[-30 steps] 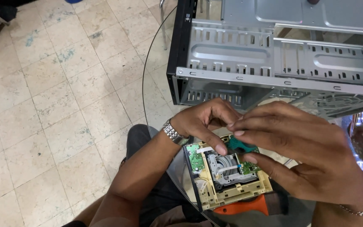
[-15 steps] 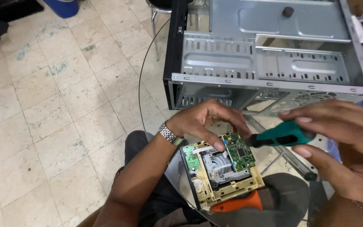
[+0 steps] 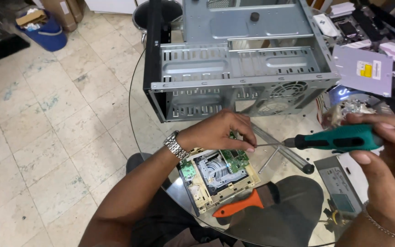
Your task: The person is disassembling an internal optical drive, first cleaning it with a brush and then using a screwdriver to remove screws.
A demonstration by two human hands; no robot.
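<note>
Now, lower centre: left hand (image 3: 220, 132) fingers pressed on opened drive (image 3: 218, 176) | right hand (image 3: 385, 151) pinches green screwdriver (image 3: 330, 138) | drive looks light, circuit board fragile; hold by beige frame edges

left hand (image 3: 220, 130) palm-down, fingers curled; right hand (image 3: 389, 155) fisted.

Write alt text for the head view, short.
A person's right hand holds a green-handled screwdriver level, its tip at the left hand, which rests on an opened optical drive on a glass table. An empty computer case lies behind it; an orange-handled brush lies in front.
</note>
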